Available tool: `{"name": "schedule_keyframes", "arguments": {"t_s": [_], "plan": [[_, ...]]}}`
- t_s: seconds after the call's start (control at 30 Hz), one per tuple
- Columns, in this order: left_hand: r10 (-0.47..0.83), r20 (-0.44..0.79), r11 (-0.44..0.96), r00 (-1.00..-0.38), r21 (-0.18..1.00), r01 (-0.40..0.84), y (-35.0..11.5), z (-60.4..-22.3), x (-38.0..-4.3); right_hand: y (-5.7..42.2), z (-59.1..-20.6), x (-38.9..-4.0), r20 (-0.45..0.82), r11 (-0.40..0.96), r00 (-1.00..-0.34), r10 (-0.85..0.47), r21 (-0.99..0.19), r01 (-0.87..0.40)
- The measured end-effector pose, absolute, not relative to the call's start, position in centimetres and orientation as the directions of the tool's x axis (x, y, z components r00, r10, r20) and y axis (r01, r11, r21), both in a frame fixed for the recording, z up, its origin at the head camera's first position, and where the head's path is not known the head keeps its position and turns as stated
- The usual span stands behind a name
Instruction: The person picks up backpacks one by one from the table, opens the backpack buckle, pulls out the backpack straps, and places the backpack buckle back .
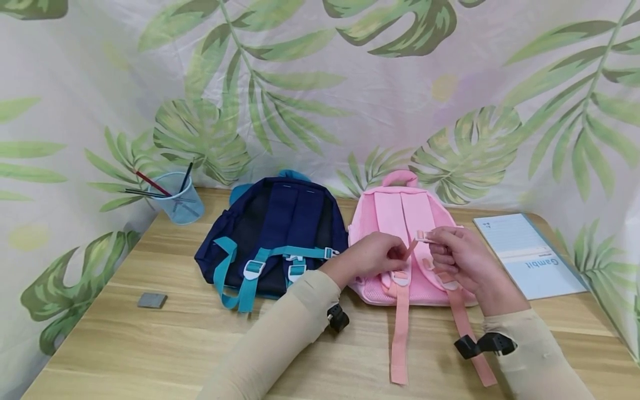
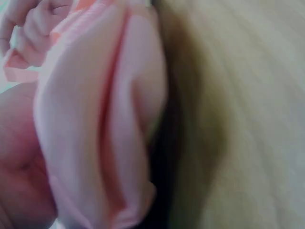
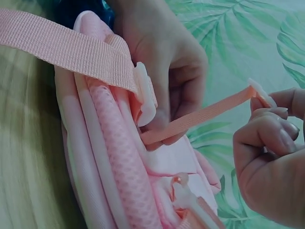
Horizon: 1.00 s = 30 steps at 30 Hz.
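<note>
A pink backpack (image 1: 367, 219) lies with its shoulder-strap side up on the wooden table. My right hand (image 1: 462, 261) pinches a small white buckle (image 3: 261, 91) at the end of a narrow peach strap (image 3: 209, 114), seen in the right wrist view. The strap is stretched taut between both hands. Lower on the same strap, where it leaves the backpack, my left hand (image 1: 375, 254) pinches it between thumb and fingers. A white adjuster (image 3: 145, 95) with a wide peach webbing tail sits beside the left fingers. In the left wrist view the pink fabric hides most of the hands.
To the left lies a navy backpack (image 1: 282, 216) with teal straps. A blue mesh pen cup (image 1: 187, 208) stands at the back left, and a grey block (image 1: 152, 300) lies in front of it. At the right is a light blue notebook (image 1: 530, 255). A leafy cloth hangs behind.
</note>
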<state>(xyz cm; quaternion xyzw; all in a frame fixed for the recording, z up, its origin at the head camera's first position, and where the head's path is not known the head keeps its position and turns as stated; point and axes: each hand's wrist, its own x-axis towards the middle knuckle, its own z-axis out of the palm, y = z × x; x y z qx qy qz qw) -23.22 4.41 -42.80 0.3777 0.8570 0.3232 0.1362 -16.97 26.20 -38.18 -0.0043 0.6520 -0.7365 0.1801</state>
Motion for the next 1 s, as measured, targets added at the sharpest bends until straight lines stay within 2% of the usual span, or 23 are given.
{"name": "schedule_keyframes", "arguments": {"t_s": [0.13, 0.3, 0.47, 0.63, 0.73, 0.9, 1.0], "plan": [[0.728, 0.027, 0.475, -0.685, 0.701, 0.532, 4.1, -42.1, -23.4, 26.3, -38.1, -16.9, -0.246, -0.074, -0.925, -0.289, -0.958, 0.278], [0.703, 0.14, 0.381, -0.698, 0.755, 0.535, 3.5, -40.5, -23.4, 26.3, -38.1, -17.0, -0.263, -0.029, -0.92, -0.291, -0.959, 0.283], [0.709, 0.245, 0.3, -0.662, 0.744, 0.597, 3.5, -39.1, -23.4, 26.3, -38.2, -17.1, -0.248, 0.013, -0.922, -0.298, -0.967, 0.256], [0.731, 0.254, 0.294, -0.633, 0.72, 0.628, 3.7, -38.6, -23.3, 26.3, -38.3, -17.1, -0.232, 0.011, -0.922, -0.309, -0.97, 0.241], [0.721, 0.248, 0.305, -0.647, 0.724, 0.618, 3.7, -38.5, -23.3, 26.5, -38.4, -17.1, -0.229, -0.042, -0.917, -0.328, -0.966, 0.257], [0.693, 0.244, 0.303, -0.679, 0.756, 0.581, 3.5, -38.6, -23.4, 27.4, -38.7, -17.0, -0.192, -0.222, -0.896, -0.401, -0.928, 0.299], [0.687, 0.239, 0.292, -0.687, 0.774, 0.562, 3.5, -38.8, -23.6, 27.8, -38.9, -16.9, -0.191, -0.219, -0.889, -0.417, -0.928, 0.302]]}}
